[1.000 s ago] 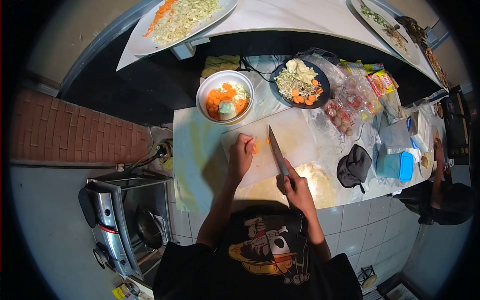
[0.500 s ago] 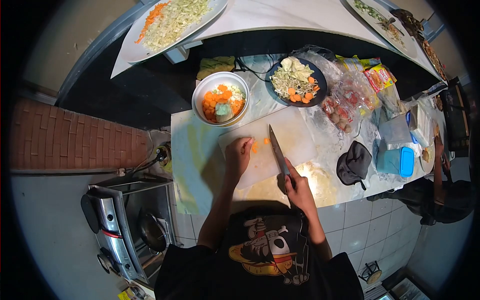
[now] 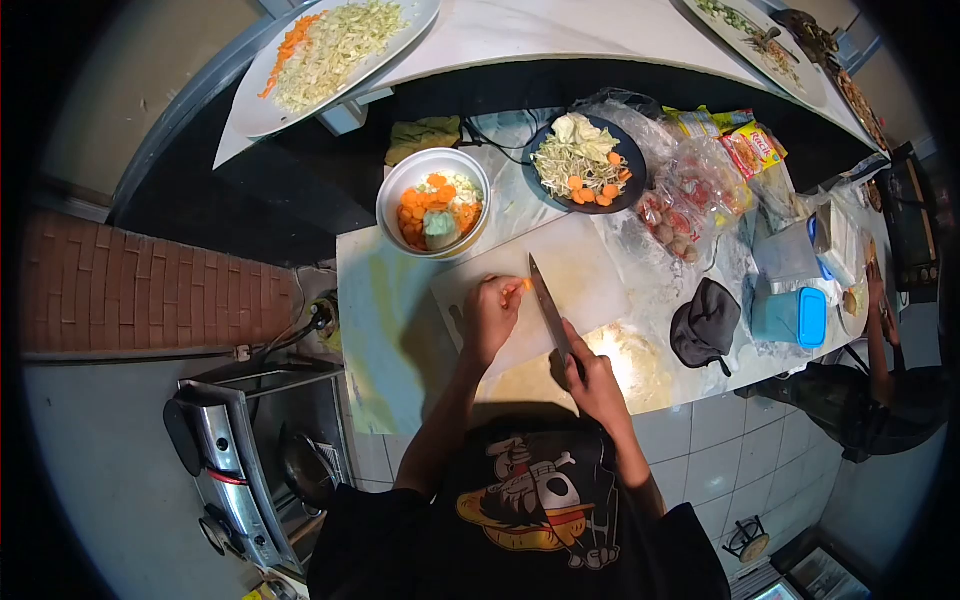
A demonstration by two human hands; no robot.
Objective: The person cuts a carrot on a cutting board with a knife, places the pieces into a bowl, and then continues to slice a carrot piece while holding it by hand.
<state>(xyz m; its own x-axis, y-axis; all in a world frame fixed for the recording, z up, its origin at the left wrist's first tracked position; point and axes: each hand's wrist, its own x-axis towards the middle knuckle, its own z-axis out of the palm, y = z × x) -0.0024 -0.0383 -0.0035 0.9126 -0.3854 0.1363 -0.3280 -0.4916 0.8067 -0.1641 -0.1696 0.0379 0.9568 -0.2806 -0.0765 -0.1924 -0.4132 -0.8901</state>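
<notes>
My left hand [image 3: 491,316] is on the white cutting board [image 3: 585,262], its fingers curled and pinched at a small piece of carrot [image 3: 527,285]. Just to the right of those fingertips lies the blade of a kitchen knife [image 3: 546,305]. My right hand [image 3: 594,382] is closed around the knife's handle at the board's lower right edge. Beyond the board stands a white bowl [image 3: 383,205] of sliced carrots and pale chopped vegetables, with a greenish item on top. A dark plate [image 3: 645,170] carries bean sprouts, carrot slices and leafy pieces.
Plastic bags [image 3: 690,200] with round items, a black cap [image 3: 706,322] and a blue-lidded container [image 3: 800,318] occupy the table's right side. A platter [image 3: 262,118] of shredded vegetables rests on the raised counter. A stove [image 3: 228,470] stands left; another person [image 3: 860,400] is at far right.
My left hand has shifted slightly right, its fingertips now at the carrot piece beside the blade. The knife has moved a little left and down. The whole view has shifted slightly.
</notes>
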